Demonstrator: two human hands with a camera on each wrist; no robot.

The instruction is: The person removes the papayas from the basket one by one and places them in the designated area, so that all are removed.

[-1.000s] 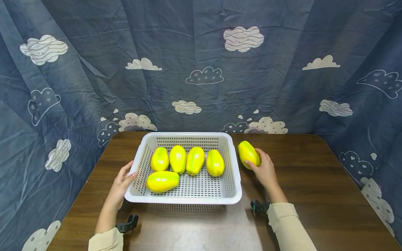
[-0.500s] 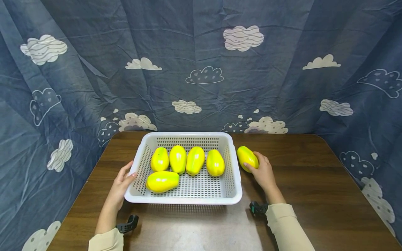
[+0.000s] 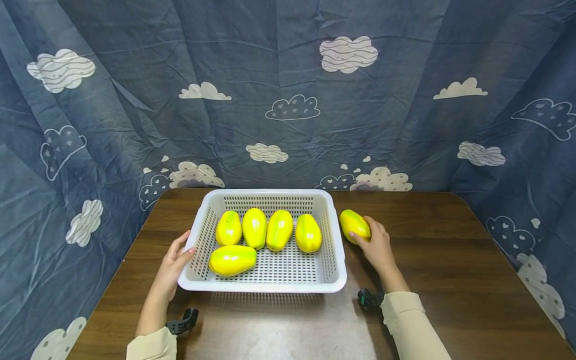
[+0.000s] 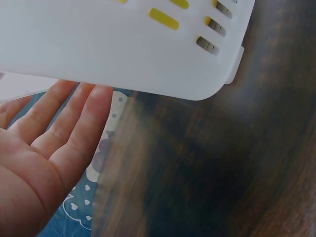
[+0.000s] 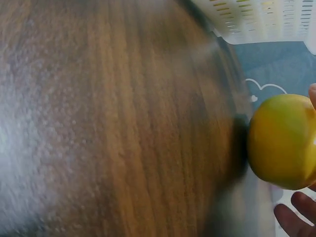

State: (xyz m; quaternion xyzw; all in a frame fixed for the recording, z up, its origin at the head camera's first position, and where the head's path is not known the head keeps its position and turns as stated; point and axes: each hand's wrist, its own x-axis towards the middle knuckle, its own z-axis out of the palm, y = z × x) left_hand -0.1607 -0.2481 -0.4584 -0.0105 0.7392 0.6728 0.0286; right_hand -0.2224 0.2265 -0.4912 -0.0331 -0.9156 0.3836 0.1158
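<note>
A white perforated plastic basket [image 3: 265,287] stands on the table, with several yellow-green papayas [image 3: 232,260] lying in it. At its left side, my left hand [image 3: 172,262] holds the rim, thumb on top; in the left wrist view the fingers [image 4: 81,131] reach straight to the basket's edge [image 4: 123,74]. Right of the basket, my right hand [image 3: 377,247] grips another papaya [image 3: 352,225] from its right side, thumb toward me. The right wrist view shows this papaya [image 5: 281,143] close up, the hand partly cut off. Whether it touches the table cannot be told.
The brown wooden table [image 3: 450,270] extends to the right of the right hand and in front of the basket. A dark blue curtain with cloud prints [image 3: 297,60] hangs behind it. Each wrist wears a black strap [image 3: 182,322].
The right hand has brought its papaya slightly down and toward me over the first half second, then stays almost still. The left hand and the basket keep their place.
</note>
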